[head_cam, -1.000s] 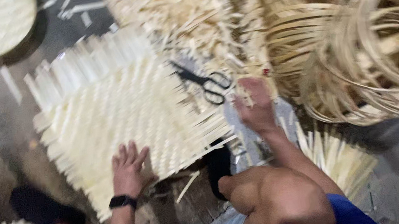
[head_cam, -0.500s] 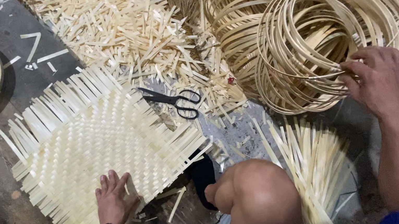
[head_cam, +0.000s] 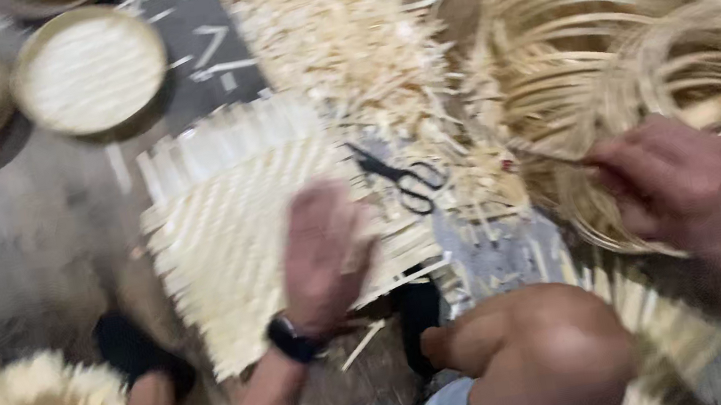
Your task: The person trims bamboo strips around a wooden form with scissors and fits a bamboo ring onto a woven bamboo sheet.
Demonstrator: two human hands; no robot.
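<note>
Woven bamboo mat (head_cam: 233, 241), one scissors (head_cam: 400, 178), two round trays (head_cam: 88, 70), two hands (head_cam: 325, 251)

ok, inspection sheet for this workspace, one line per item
Surface: dark floor, littered with strips.
Job's things: square woven mat lying flat; bamboo hoops piled at right.
Clutter: black scissors beside the mat; loose strip heap; round woven trays upper left.
Grippers: left hand over the mat, blurred, contact unclear; right hand gripping a hoop.
Cables: nothing seen.
Surroundings: own knee and black shoe in the foreground.
</note>
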